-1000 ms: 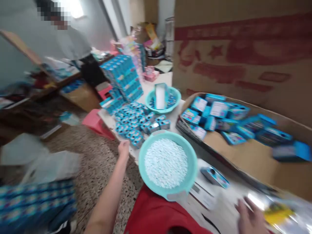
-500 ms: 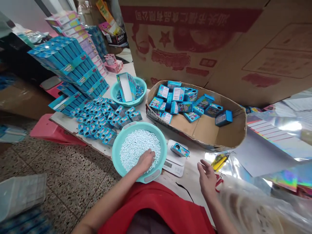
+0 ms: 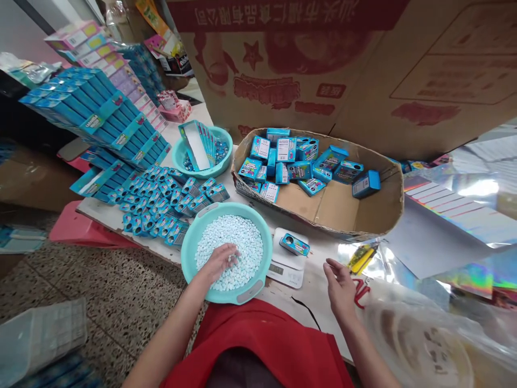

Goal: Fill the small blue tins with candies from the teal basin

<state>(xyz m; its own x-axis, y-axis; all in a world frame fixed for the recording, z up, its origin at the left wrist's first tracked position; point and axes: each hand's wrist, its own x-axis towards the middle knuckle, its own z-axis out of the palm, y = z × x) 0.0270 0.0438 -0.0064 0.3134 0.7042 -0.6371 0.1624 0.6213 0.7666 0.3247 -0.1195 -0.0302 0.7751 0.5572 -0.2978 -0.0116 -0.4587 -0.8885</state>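
Note:
My left hand [image 3: 218,263] is over the turquoise basin [image 3: 188,272], its fingers curled on some of the small white candies [image 3: 246,237] that fill it. Just right of the basin, a kitchen scale [image 3: 287,276] carries a small blue box [image 3: 294,244] lying on its side, with a round dark hole at one end. My right hand [image 3: 340,285] hovers over the table to the right of the scale, holding nothing, thumb and fingers apart. Close beside it lie red-handled scissors [image 3: 362,291] and a yellow packet [image 3: 362,258].
A cut-down carton [image 3: 337,213] holds several blue boxes behind the scale. Rows of blue boxes [image 3: 157,202] stand left of the basin, near stacked display trays [image 3: 97,118]. A smaller basin [image 3: 205,173] contains wrapped pieces and cards. A big carton [image 3: 291,59] walls off the back.
My left hand has moved left and slightly up within the basin, and its fingers have drawn toward the candies' surface. The right hand stays open in nearly the same place. The view has shifted slightly.

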